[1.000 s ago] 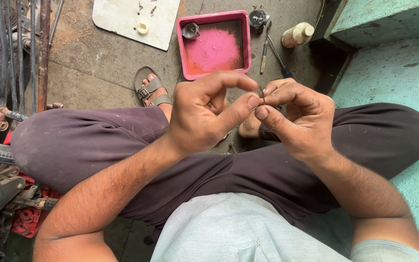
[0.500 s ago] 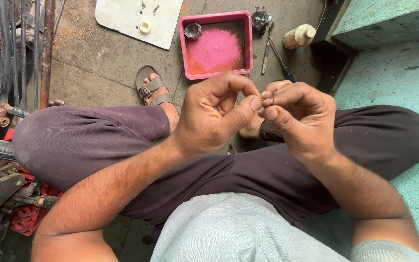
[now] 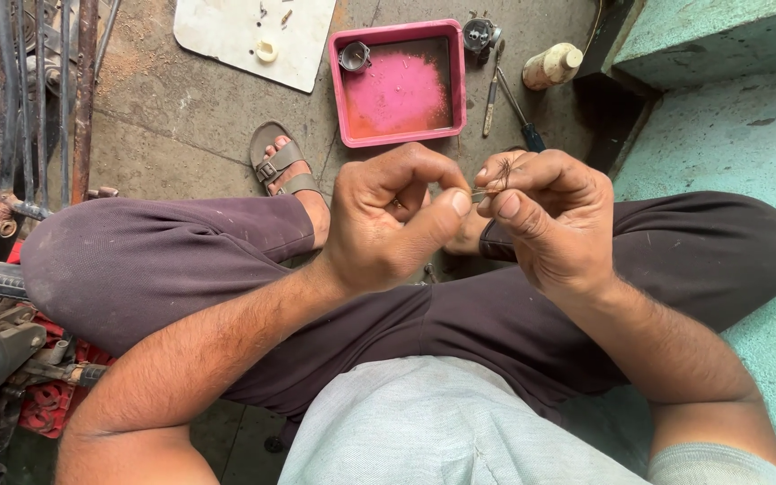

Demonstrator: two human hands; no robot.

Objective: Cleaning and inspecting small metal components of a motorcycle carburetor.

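Up close, both hands meet above the lap. The left hand (image 3: 388, 220) has its thumb and forefinger pressed together on one end of a thin, pale metal pin or wire (image 3: 487, 190), and the right hand (image 3: 545, 216) pinches the other end, where a dark, frayed tuft sticks up by the fingertips. What the piece is exactly is too small to tell. It hangs in the air between the two hands, over the dark purple trousers (image 3: 181, 260) of the seated person.

As a judgement, the piece is so slight that any slackening of either pinch could let it drop into the folds of cloth or onto the dusty concrete floor (image 3: 181, 117), where it would be hard to find. A hard pull could also bend it.

Beyond the hands, a square pink plastic tray (image 3: 397, 94) lies on the floor with a small round metal part (image 3: 355, 57) in its corner. A screwdriver (image 3: 491, 90) and a small cream bottle (image 3: 550, 66) lie just beside it, and a white board (image 3: 235, 36) with a tiny pale ring sits to the left. A sandalled foot (image 3: 285, 166) rests between the knee and the tray. Motorcycle parts (image 3: 11, 108) crowd the left edge.
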